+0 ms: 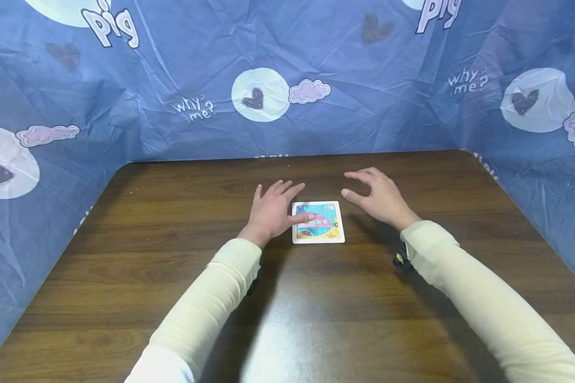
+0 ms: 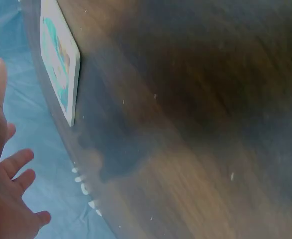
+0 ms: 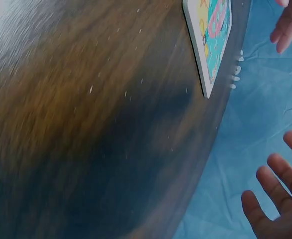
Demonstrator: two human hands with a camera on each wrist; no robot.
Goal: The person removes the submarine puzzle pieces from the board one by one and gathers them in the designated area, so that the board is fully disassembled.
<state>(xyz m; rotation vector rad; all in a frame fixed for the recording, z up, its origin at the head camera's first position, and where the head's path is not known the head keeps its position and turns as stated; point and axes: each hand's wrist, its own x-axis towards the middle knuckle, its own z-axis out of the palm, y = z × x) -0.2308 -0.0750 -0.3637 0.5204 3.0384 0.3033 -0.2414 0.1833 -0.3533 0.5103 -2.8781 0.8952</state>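
A small square picture board (image 1: 318, 222) with a white border and a teal and pink drawing lies flat on the dark wooden table (image 1: 172, 276). My left hand (image 1: 273, 208) rests palm down just left of it, fingers straight, with the thumb lying on the board's left part. My right hand (image 1: 379, 196) hovers just right of and behind the board with its fingers spread, holding nothing. The left wrist view shows the board (image 2: 61, 59) edge-on beside my left hand (image 2: 1, 174). In the right wrist view the board (image 3: 213, 35) lies beyond the spread fingers of my right hand (image 3: 280, 199).
A blue printed cloth (image 1: 287, 80) with hearts, clouds and words walls the table at the back and on both sides. A small black wrist camera (image 1: 401, 259) sits under my right sleeve. Bare tabletop surrounds the board.
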